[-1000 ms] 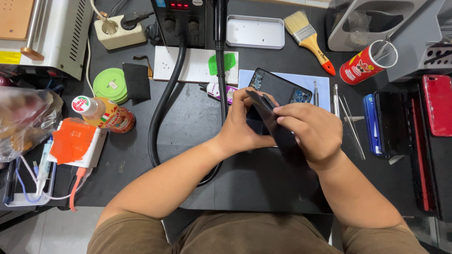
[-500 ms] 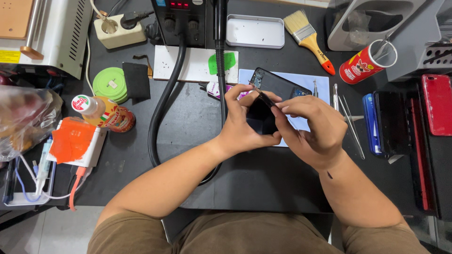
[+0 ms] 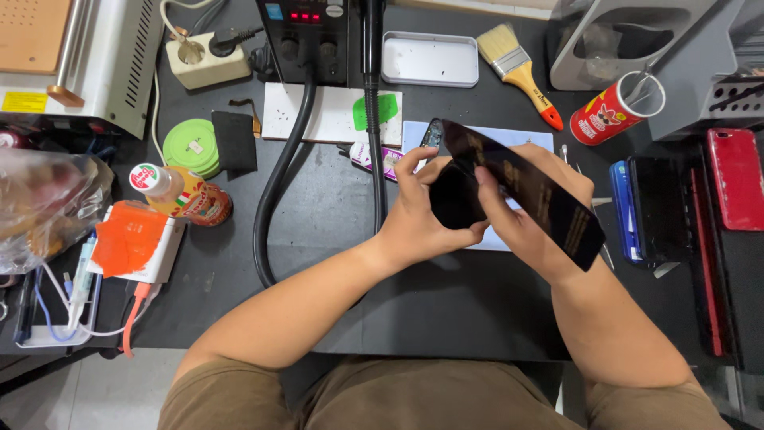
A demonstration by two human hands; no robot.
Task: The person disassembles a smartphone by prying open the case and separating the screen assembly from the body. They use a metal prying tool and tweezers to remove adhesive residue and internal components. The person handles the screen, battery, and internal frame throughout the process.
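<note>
Fingers (image 3: 414,163) of my left hand (image 3: 426,219) curl round a small dark rounded piece (image 3: 455,195), thumb below and fingertips over its top edge, so most of its outline is covered and I cannot tell what it is. My right hand (image 3: 529,215) grips a long, glossy black flat panel (image 3: 521,187), which slants from upper left to lower right above the black tabletop (image 3: 334,215); the panel hides most of that hand's fingers, and only two show, pressed against the dark piece. Both things are held up over a pale blue rectangular mat (image 3: 521,139), of which I see only the upper strip and a sliver under my hands. Just behind my left fingers a small purple-and-white tube (image 3: 374,155) lies half hidden. A thick black hose (image 3: 274,191) curves past my left wrist.
</note>
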